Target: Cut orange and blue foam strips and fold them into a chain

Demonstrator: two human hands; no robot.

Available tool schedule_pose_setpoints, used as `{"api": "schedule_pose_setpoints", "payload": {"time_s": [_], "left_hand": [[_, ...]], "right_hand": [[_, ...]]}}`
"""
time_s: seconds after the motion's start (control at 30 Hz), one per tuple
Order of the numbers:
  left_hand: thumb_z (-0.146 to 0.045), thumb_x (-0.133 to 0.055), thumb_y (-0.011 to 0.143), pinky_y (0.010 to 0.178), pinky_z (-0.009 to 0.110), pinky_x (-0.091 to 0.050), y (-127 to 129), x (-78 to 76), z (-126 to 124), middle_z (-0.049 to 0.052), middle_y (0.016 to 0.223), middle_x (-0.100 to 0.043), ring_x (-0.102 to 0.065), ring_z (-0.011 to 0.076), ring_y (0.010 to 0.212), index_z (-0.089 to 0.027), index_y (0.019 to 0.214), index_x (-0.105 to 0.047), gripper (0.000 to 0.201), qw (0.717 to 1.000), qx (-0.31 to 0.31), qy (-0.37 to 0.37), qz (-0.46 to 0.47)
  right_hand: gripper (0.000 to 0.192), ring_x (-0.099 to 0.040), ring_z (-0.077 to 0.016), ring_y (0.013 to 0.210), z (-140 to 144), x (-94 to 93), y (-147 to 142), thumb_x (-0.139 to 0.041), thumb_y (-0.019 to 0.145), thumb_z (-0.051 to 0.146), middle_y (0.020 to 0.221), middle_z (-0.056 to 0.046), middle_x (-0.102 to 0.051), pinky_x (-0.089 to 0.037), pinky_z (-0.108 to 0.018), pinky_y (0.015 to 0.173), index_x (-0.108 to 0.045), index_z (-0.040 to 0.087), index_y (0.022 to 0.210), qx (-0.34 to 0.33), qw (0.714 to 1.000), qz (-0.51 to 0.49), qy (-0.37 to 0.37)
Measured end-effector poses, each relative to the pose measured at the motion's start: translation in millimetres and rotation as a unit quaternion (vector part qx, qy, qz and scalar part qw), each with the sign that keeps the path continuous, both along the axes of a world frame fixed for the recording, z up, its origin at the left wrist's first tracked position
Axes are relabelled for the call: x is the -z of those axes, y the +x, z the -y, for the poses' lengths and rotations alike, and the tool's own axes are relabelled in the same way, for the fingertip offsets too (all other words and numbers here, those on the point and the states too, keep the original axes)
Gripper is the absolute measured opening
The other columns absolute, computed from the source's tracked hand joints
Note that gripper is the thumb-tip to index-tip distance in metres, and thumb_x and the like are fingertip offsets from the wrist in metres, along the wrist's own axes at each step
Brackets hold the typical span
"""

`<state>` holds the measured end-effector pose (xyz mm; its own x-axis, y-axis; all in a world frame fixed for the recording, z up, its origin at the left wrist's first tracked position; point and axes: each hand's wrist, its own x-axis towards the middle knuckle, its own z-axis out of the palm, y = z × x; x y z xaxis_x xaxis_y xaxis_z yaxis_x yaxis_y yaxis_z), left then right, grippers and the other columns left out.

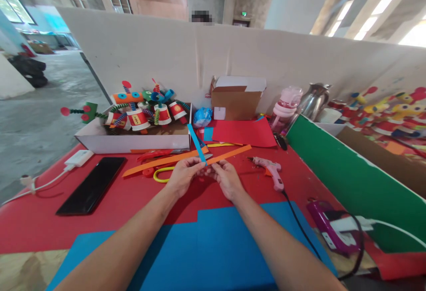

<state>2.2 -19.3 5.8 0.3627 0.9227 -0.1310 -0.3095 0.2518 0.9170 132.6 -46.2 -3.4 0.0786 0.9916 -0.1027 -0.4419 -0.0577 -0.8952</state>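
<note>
Both my hands meet over the middle of the red-covered table. In my left hand (186,174), the fingertips pinch the lower end of a blue paper strip (197,143), which slants up and away to the left. My right hand (226,178) pinches an orange paper strip (231,153) that points up to the right. The two strips meet at a corner between my fingertips. Behind my left hand lie another orange strip (159,163) and the yellow handle of a pair of scissors (161,174), partly hidden by the hand.
A pink glue gun (271,170) lies to the right, its black cord trailing forward. Blue sheets (229,246) lie under my forearms. A black tablet (93,184) is at left. Behind are a white box (140,142) of paper-cup figures and red paper (246,132). A green-sided box (353,189) stands right.
</note>
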Motion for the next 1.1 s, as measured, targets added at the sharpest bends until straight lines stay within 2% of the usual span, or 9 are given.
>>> {"api": "schedule_pose_setpoints", "payload": {"time_s": [0.23, 0.5, 0.7, 0.87, 1.1], "left_hand": [[-0.036, -0.080, 0.056, 0.053, 0.022, -0.044, 1.6, 1.2, 0.9, 0.000, 0.058, -0.064, -0.055, 0.0092, 0.052, -0.014, 0.065, -0.066, 0.028, 0.999, -0.021, 0.033, -0.027], [-0.034, -0.083, 0.050, 0.052, 0.023, -0.045, 0.1, 4.5, -1.7, 0.003, 0.057, -0.066, -0.058, 0.0121, 0.052, -0.012, 0.064, -0.066, 0.031, 1.000, -0.017, -0.001, -0.022], [-0.030, -0.080, 0.055, 0.052, 0.022, -0.043, -1.0, 2.8, -0.6, 0.006, 0.061, -0.068, -0.058, 0.0119, 0.054, -0.011, 0.070, -0.069, 0.026, 1.000, -0.001, -0.008, -0.014], [-0.030, -0.081, 0.054, 0.050, 0.023, -0.044, -1.4, 4.1, -1.6, 0.005, 0.060, -0.067, -0.059, 0.0131, 0.053, -0.012, 0.070, -0.066, 0.028, 0.999, -0.026, 0.000, -0.018], [-0.029, -0.080, 0.054, 0.047, 0.025, -0.045, -0.5, 3.3, -2.1, 0.004, 0.059, -0.066, -0.058, 0.0137, 0.051, -0.012, 0.071, -0.064, 0.030, 0.998, -0.043, 0.023, -0.046]], "right_hand": [[0.029, -0.058, -0.0092, 0.057, 2.0, -2.8, 0.9, -0.080, 0.058, 0.037, 0.063, 0.004, -0.063, -0.051, -0.023, 0.062, -0.061, 0.019, 0.070, -0.026, 0.999, -0.019, 0.008], [0.026, -0.060, -0.0111, 0.058, 1.1, 1.9, 0.6, -0.078, 0.061, 0.035, 0.063, 0.002, -0.065, -0.053, -0.027, 0.066, -0.066, 0.018, 0.077, -0.011, 1.000, 0.028, 0.005], [0.024, -0.062, -0.0149, 0.058, 1.5, 2.9, 0.2, -0.073, 0.065, 0.038, 0.059, 0.001, -0.065, -0.054, -0.030, 0.067, -0.070, 0.018, 0.080, 0.023, 0.994, 0.108, 0.018], [0.026, -0.064, -0.0169, 0.061, 1.1, 3.1, 0.6, -0.074, 0.063, 0.039, 0.062, 0.000, -0.068, -0.055, -0.033, 0.067, -0.071, 0.019, 0.080, 0.034, 0.991, 0.128, 0.029], [0.027, -0.064, -0.0156, 0.058, 1.9, -0.2, 1.0, -0.073, 0.063, 0.040, 0.061, 0.001, -0.067, -0.054, -0.032, 0.069, -0.071, 0.018, 0.079, 0.000, 0.994, 0.106, 0.020]]}}
